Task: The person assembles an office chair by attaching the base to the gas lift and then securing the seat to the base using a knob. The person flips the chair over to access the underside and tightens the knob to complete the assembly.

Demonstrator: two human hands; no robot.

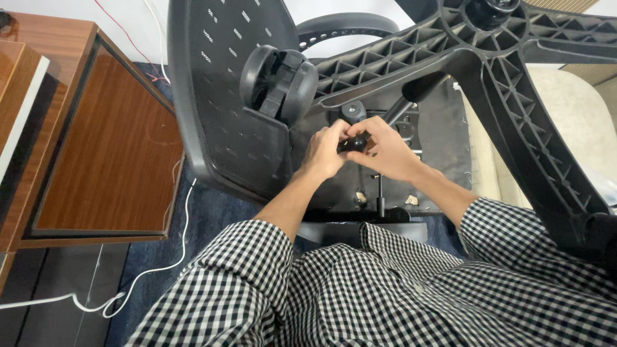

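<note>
An overturned black office chair lies in front of me, its star-shaped base [514,83] tilted over the seat underside [443,128]. My left hand [323,153] and my right hand [384,151] meet on a small black knob [354,143] at the chair's mechanism. Both hands pinch it from either side, with fingers closed around it. A black caster wheel [279,81] hangs just above my left hand. A lever [411,96] with a black grip slants up behind my right hand. My checked sleeves fill the foreground.
The mesh backrest [212,96] stands to the left of the hands. A wooden cabinet [103,148] sits at the left, with a white cable [160,263] trailing over the dark floor. A beige cushion [578,122] lies at the right behind the base's spoke.
</note>
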